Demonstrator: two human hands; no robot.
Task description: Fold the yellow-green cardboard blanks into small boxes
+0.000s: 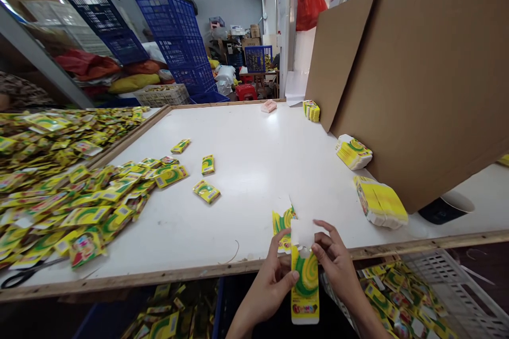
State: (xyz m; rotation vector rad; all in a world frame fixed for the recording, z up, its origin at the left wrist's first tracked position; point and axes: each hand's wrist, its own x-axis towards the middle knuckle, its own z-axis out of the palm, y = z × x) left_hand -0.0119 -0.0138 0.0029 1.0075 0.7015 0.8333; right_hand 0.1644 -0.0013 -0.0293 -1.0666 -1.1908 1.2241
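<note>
Both my hands hold one small yellow-and-green carton (305,286) upright at the table's near edge. My left hand (270,283) pinches its left side with thumb and fingers closed. My right hand (336,262) grips its upper right, fingers bent on the white top flap (304,233). Just behind the hands a second flat carton blank (281,222) lies on the white table (254,169).
A big heap of flat carton blanks (71,196) covers the table's left side, and loose ones (205,190) lie mid-table. Stacks (379,202) (353,152) (312,110) sit by leaning cardboard sheets (429,79). A white crate (409,296) of cartons stands lower right. Scissors (24,274) lie at the front left edge.
</note>
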